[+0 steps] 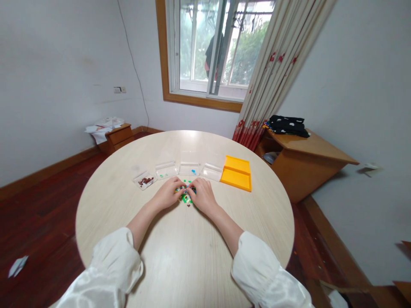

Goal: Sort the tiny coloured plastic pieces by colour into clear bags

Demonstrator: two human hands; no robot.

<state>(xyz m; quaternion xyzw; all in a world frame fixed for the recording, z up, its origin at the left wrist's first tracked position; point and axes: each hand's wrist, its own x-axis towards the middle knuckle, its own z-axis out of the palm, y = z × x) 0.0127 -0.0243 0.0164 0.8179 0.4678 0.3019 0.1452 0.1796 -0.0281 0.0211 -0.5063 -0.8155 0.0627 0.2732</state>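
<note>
- Left hand (170, 192), at the left of small multicoloured plastic pieces (186, 199): curled, grip unclear
- Right hand (203, 194), at their right: curled, grip unclear
- Yellow rectangular plastic case (236, 178): farther right

The head view looks forward and down over the hands (205, 196).

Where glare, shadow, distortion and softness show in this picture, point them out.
Head view: bright daylight in the window, pale glare on the far edge of the table; head view: soft shadows beneath the forearms; head view: sides stretched, notably the wooden cabinet at right; head view: small pieces by the left hand and right hand too small and soft for detail.
</note>
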